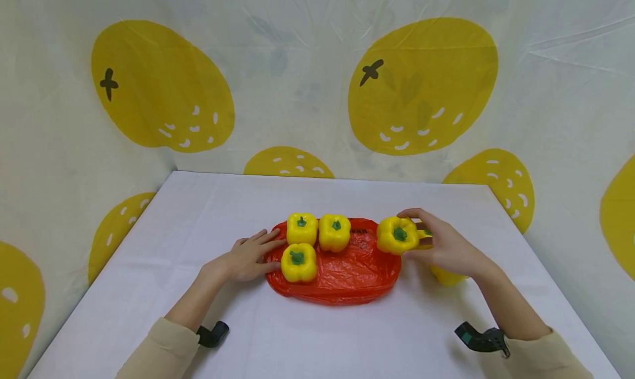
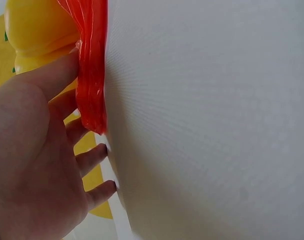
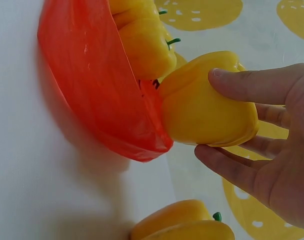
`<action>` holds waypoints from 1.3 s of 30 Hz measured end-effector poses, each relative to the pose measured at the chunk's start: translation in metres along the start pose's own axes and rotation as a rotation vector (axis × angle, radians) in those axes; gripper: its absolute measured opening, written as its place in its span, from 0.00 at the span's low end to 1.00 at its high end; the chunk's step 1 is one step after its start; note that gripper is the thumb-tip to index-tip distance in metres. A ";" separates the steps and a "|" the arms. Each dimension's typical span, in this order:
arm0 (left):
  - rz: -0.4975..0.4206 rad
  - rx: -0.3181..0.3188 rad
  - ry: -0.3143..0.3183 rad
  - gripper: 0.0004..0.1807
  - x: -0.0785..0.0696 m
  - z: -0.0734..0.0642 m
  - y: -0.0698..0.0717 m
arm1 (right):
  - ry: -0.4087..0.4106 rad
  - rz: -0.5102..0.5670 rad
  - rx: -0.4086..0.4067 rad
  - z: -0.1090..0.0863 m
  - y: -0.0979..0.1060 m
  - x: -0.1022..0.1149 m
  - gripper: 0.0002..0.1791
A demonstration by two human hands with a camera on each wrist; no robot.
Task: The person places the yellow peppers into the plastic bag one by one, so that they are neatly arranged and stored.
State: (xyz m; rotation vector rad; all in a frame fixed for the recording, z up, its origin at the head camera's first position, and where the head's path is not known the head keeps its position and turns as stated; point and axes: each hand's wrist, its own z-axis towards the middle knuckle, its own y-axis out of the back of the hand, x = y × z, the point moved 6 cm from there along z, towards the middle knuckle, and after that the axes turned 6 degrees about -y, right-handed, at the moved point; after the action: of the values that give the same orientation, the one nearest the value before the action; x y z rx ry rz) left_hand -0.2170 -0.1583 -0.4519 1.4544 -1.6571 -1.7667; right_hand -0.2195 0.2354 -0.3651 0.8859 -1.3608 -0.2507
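Observation:
A shiny red plastic bag point(image 1: 342, 280), spread to an oval with raised sides, lies on the table. Three yellow bell peppers stand in its left part: one at the back left point(image 1: 302, 229), one beside it point(image 1: 334, 233), one in front point(image 1: 299, 263). At the bag's left edge rests my left hand point(image 1: 250, 258), fingers spread, its thumb touching the red rim point(image 2: 92, 85). Between thumb and fingers my right hand point(image 1: 448, 247) holds another yellow bell pepper point(image 3: 209, 102) over the bag's right end, green stem toward the head camera.
Under the right hand another yellow bell pepper point(image 1: 448, 277) sits on the white tablecloth point(image 1: 317, 335), partly hidden. A pale curtain point(image 1: 292, 65) printed with large yellow fruit stands behind and at both sides. Each wrist carries a black camera mount point(image 1: 213, 335).

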 end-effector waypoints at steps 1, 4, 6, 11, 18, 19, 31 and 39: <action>-0.002 -0.001 -0.001 0.39 0.000 0.000 0.000 | 0.001 0.005 0.005 0.000 -0.001 0.001 0.40; -0.002 -0.001 -0.004 0.40 0.001 0.000 0.000 | 0.003 0.024 0.019 0.002 -0.004 0.003 0.40; 0.000 0.000 -0.001 0.40 0.001 0.000 0.000 | -0.002 0.031 0.027 0.002 -0.006 0.005 0.40; 0.003 0.004 0.009 0.40 0.000 0.000 0.000 | -0.009 0.038 0.042 0.005 -0.011 0.008 0.40; 0.000 0.003 0.007 0.40 0.000 0.000 -0.001 | -0.038 0.045 0.056 0.009 -0.017 0.005 0.39; 0.001 0.002 0.006 0.40 0.000 0.000 -0.001 | -0.041 0.045 0.057 0.009 -0.018 0.005 0.39; 0.003 -0.003 0.007 0.40 0.002 0.001 -0.001 | -0.044 0.054 0.067 0.012 -0.023 0.001 0.39; -0.001 -0.004 0.004 0.40 0.001 0.000 -0.001 | -0.002 0.048 0.069 0.013 -0.027 0.005 0.39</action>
State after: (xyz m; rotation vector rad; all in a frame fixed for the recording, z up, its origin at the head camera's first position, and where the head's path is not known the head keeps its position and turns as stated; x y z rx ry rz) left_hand -0.2166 -0.1586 -0.4533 1.4565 -1.6497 -1.7662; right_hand -0.2219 0.2095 -0.3801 0.9093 -1.3978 -0.1692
